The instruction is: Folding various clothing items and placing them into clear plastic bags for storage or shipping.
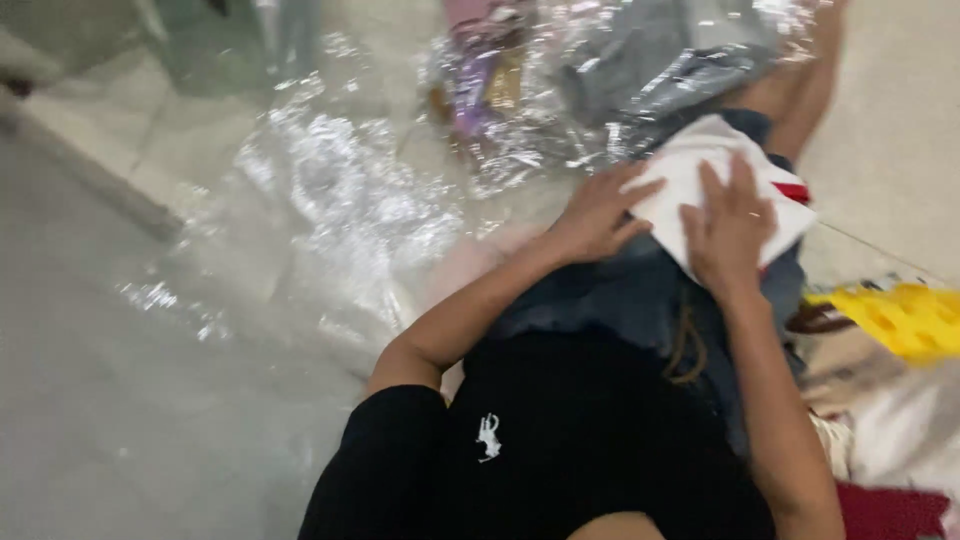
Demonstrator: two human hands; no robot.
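Pale tiled floor (900,90), seen from above, with a seated person in a black top and blue denim filling the lower centre of the view. Left hand (598,215): fingers spread and laid flat, palm down, fingertips resting on the near-left edge of a folded white cloth (690,180); nothing is gripped. Right hand (730,225): likewise open, fingers extended and slightly parted, pressed flat on top of the same cloth. The cloth lies on the person's lap, directly beneath both palms, and shows a small red patch at its right corner. Beyond the hands, at top centre, a clear plastic bag (560,90), crinkled and glossy, encloses grey and purple fabric items; details within are blurred. To the left, a broad sheet of transparent plastic film (330,210) spreads across the floor, well apart from the hands. At the right edge, near the right forearm, lies a yellow perforated plastic object (905,318), and below it a dark red fabric (890,510).
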